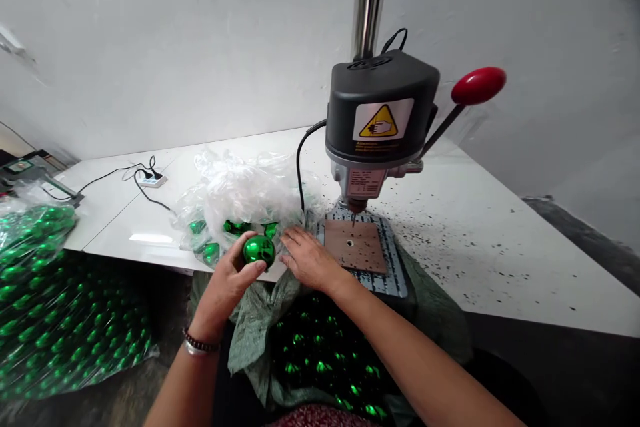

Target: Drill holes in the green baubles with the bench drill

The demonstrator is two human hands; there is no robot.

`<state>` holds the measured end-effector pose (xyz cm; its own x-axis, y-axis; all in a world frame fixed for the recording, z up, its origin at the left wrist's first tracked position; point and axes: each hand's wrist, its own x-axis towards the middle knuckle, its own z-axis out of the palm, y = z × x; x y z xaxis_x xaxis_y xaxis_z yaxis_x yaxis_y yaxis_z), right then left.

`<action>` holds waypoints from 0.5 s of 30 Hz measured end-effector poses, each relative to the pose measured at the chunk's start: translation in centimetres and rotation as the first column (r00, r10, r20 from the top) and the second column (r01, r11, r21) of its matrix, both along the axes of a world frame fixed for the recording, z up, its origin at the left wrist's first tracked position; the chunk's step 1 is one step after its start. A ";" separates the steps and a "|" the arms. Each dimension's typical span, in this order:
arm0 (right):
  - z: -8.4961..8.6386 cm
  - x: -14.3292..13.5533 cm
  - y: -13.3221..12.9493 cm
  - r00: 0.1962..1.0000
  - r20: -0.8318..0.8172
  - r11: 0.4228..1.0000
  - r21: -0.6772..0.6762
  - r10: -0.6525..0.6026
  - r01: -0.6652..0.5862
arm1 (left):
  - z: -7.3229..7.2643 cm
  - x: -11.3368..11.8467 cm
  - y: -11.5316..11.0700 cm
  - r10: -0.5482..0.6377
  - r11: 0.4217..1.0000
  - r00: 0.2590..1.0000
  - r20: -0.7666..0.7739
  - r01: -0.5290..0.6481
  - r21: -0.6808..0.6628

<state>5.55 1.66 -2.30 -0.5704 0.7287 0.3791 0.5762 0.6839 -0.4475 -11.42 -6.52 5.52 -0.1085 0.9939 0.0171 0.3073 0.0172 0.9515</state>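
Green baubles (325,367) in woven sack (257,320) before drill press (383,107), left hand (233,273) grasping one bauble (259,251) left of press, right hand (309,257) between, grip released, near plastic bag (240,187)

You're in a small workshop or production room: drill press (383,107) on a white worktable (500,240), dark shavings (440,240) scattered round its base, power strip (153,179), bulk green balls (65,320) in clear plastic, plain grey-white walls (200,33).
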 end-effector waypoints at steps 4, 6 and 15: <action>0.6 0.7 -1.4 0.998 -0.064 1.000 -0.011 -0.007 0.006 | -2.2 2.1 -2.2 -0.005 0.988 0.708 0.706 0.114 -0.108; 1.2 2.2 -3.0 0.994 -0.112 1.000 -0.003 -0.004 0.004 | -3.1 3.2 -2.2 0.025 0.976 0.577 0.816 0.163 -0.145; 1.3 7.0 -9.1 0.960 -0.181 0.976 -0.059 -0.215 0.208 | -5.2 7.8 -1.5 -0.007 0.938 0.711 0.703 0.248 -0.241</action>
